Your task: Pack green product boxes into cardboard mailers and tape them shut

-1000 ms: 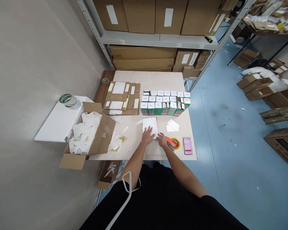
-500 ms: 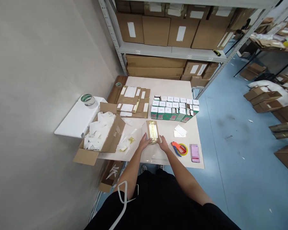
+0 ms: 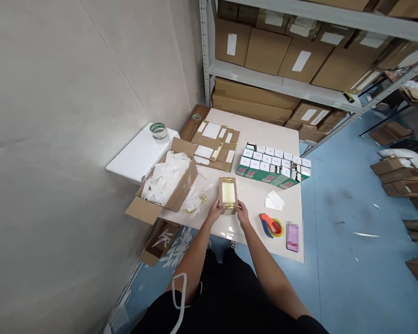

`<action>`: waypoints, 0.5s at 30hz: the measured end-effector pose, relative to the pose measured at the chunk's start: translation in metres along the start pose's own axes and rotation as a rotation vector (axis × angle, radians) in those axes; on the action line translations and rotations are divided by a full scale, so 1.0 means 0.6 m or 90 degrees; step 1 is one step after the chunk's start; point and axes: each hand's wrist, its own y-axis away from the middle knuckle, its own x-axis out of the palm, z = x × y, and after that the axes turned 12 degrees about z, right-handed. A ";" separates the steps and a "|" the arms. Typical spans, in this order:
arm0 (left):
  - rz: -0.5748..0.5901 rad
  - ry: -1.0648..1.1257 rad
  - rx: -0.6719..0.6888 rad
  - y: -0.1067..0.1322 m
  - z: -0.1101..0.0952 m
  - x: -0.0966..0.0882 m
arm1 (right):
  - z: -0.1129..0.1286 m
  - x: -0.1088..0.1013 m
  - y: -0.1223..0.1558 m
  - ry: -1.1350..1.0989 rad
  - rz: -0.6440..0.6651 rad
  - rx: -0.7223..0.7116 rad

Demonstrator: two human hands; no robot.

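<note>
A small brown cardboard box (image 3: 228, 192) with a white label and yellowish tape across it is between my hands near the front of the table. My left hand (image 3: 215, 210) grips its left side, and my right hand (image 3: 242, 212) grips the right side near the lower corner. To the right lie an orange and blue tape dispenser (image 3: 271, 226) with a yellow roll, two white cards (image 3: 275, 200) and a phone (image 3: 292, 237). Crumpled clear plastic (image 3: 194, 200) with yellow tape bits lies left of the box.
Rows of green and white boxes (image 3: 273, 167) stand behind at the right. Flattened cardboard pieces (image 3: 216, 144) lie at the back left. An open carton (image 3: 186, 188) of white paper sits on the left edge, beside a white board (image 3: 136, 155) with a tape roll (image 3: 158, 131). Shelving (image 3: 257, 79) stands behind.
My view has turned to the left, so the table sits further right in the picture. The box has been straightened and its labelled face is turned more towards me, both hands still on it.
</note>
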 end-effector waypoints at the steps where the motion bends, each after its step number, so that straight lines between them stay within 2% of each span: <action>1: -0.002 0.008 0.006 0.005 -0.005 -0.001 | 0.005 0.001 0.002 -0.005 -0.005 -0.001; 5: -0.013 0.045 0.070 0.032 -0.038 -0.005 | 0.032 0.007 0.010 -0.064 -0.009 -0.045; 9: -0.017 0.094 0.154 0.062 -0.093 -0.006 | 0.078 0.011 0.016 -0.119 0.026 -0.108; 15: -0.095 0.029 0.220 0.114 -0.173 0.012 | 0.157 0.002 0.024 -0.129 0.111 -0.182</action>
